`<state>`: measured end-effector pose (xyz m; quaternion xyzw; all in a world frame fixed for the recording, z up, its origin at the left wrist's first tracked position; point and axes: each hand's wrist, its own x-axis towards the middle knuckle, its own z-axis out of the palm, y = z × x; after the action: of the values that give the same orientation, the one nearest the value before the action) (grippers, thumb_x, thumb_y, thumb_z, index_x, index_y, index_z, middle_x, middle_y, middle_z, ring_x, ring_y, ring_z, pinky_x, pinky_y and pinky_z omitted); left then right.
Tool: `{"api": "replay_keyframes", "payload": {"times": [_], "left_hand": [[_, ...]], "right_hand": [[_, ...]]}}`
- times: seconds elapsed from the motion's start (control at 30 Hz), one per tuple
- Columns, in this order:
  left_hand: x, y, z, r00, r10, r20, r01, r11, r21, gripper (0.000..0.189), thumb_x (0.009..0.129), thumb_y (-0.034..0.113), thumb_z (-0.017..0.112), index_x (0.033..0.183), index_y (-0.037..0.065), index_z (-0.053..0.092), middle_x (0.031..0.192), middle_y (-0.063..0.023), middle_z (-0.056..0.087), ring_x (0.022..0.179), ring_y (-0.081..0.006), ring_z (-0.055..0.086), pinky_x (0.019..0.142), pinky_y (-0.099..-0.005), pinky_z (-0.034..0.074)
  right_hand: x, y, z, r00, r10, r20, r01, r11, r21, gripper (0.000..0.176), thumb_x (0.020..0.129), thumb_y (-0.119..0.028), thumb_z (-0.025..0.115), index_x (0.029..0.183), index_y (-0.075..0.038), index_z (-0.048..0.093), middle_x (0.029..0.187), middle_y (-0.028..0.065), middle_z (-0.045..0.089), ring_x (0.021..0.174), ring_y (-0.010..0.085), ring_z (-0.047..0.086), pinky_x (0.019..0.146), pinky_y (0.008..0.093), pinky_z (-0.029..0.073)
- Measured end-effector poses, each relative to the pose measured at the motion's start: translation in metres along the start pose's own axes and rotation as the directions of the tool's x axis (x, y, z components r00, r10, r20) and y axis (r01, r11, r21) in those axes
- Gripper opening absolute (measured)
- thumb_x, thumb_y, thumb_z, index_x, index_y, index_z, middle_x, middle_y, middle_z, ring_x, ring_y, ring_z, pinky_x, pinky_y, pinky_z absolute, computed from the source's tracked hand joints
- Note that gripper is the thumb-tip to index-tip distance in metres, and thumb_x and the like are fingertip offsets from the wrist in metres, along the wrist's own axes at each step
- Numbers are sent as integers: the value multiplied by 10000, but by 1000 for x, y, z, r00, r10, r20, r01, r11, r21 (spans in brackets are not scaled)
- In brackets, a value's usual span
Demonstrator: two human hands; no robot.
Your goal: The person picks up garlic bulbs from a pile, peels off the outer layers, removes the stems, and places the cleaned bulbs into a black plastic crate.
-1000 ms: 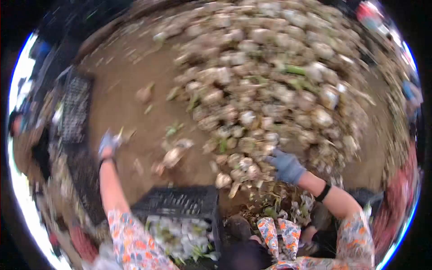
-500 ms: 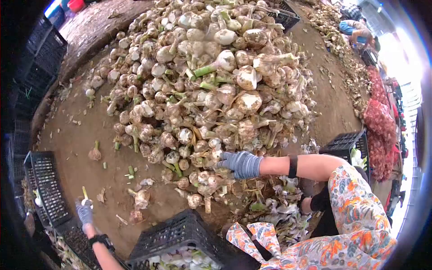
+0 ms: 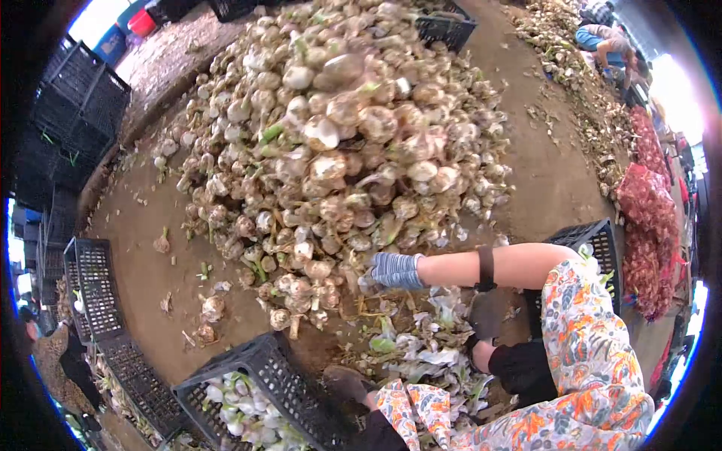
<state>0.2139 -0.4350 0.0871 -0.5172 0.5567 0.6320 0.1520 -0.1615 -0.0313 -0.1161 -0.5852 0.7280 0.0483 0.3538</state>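
Note:
My right hand (image 3: 395, 271), in a grey striped knit glove, reaches to the lower right foot of a big heap of garlic bulbs (image 3: 331, 169). Its fingers are bent inward over the bulbs and dry skins; what lies in them is hidden. My left hand is out of view. In front of me a tilted black plastic crate (image 3: 282, 379) holds trimmed white garlic bulbs (image 3: 241, 410). Loose peeled leaves and skins (image 3: 432, 349) lie below my right hand, between my shoes.
Another black crate (image 3: 594, 244) stands at my right, beside red mesh sacks (image 3: 647, 218). More crates (image 3: 94, 289) line the left, with stacked ones (image 3: 79, 98) behind. One person (image 3: 613, 49) bends at the far right; another (image 3: 60, 361) is at the left edge.
My left hand, which held a stemmed garlic bulb near the left crate, has left the view. My right hand remains low at the heap. The view has shifted, showing more of the front crate.

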Motion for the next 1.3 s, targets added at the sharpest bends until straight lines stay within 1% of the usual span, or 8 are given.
{"api": "replay_keyframes", "payload": {"times": [0.17, 0.2, 0.47, 0.53, 0.63, 0.7, 0.87, 1.3], "left_hand": [[-42, 13, 172, 862, 373, 342, -358, 927, -108, 478, 906, 182, 477, 1363, 195, 336, 1291, -109, 466, 1139, -200, 474, 913, -328, 434], [-75, 39, 236, 834, 524, 175, -512, 614, 601, 569, 730, 143, 664, 1230, 15, 424, 975, -76, 554, 824, -147, 537, 702, -270, 480], [-50, 10, 416, 628, 620, 471, -631, 759, -159, 674, 716, 121, 745, 1273, -16, 391, 1182, -100, 510, 1063, -169, 484, 924, -307, 396], [-51, 11, 434, 618, 642, 453, -600, 758, -256, 667, 721, 135, 746, 1273, -13, 403, 1200, -108, 505, 1087, -175, 475, 959, -317, 367], [-59, 18, 445, 592, 680, 431, -646, 721, -251, 649, 715, 150, 750, 1262, 5, 434, 1193, -113, 519, 1104, -194, 474, 975, -314, 360], [-35, 10, 445, 630, 647, 430, -655, 740, -155, 633, 719, 119, 741, 1263, 11, 436, 1187, -97, 526, 1087, -186, 485, 956, -311, 381], [6, -18, 445, 555, 722, 412, -688, 677, -260, 562, 757, 13, 680, 1261, 9, 432, 1178, -82, 532, 1051, -156, 518, 910, -288, 424], [13, -20, 430, 487, 779, 393, -840, 541, -32, 633, 690, 63, 743, 1253, 10, 457, 1180, -87, 502, 1071, -179, 507, 914, -298, 427]], "right_hand": [[-105, -59, -45, 874, 381, -303, 74, 511, 856, 401, 821, -333, 619, 1143, -99, 577, 1053, 163, 618, 941, 256, 600, 836, 334, 484], [-104, -68, -35, 792, 551, -261, -3, 432, 902, 418, 844, -407, 574, 1019, -30, 618, 904, 144, 652, 839, 262, 611, 772, 350, 490], [-192, -118, -34, 386, 733, -559, 184, 533, 826, 407, 823, -373, 582, 916, 23, 598, 770, 227, 606, 706, 348, 592, 620, 400, 454], [-186, -111, -6, 412, 780, -471, 304, 370, 878, 347, 831, -317, 587, 911, 20, 605, 767, 216, 617, 719, 345, 593, 627, 400, 466], [-179, -70, 46, 327, 412, -851, 83, 884, 460, 201, 812, -73, 525, 983, -11, 613, 862, 198, 620, 785, 340, 598, 704, 392, 500], [-198, -80, 24, 556, 644, -525, 91, 581, 809, 278, 853, -77, 471, 1112, -24, 558, 1003, 195, 593, 960, 316, 558, 852, 388, 449], [-184, -78, 37, 464, 681, -566, 525, 303, 795, 311, 893, -218, 540, 1080, 30, 554, 917, 41, 626, 857, 83, 523, 797, 244, 440], [-162, -76, 44, 475, 643, -600, 312, 515, 798, 305, 820, -249, 608, 890, 47, 604, 678, 148, 595, 602, 144, 502, 575, 325, 449]]}}
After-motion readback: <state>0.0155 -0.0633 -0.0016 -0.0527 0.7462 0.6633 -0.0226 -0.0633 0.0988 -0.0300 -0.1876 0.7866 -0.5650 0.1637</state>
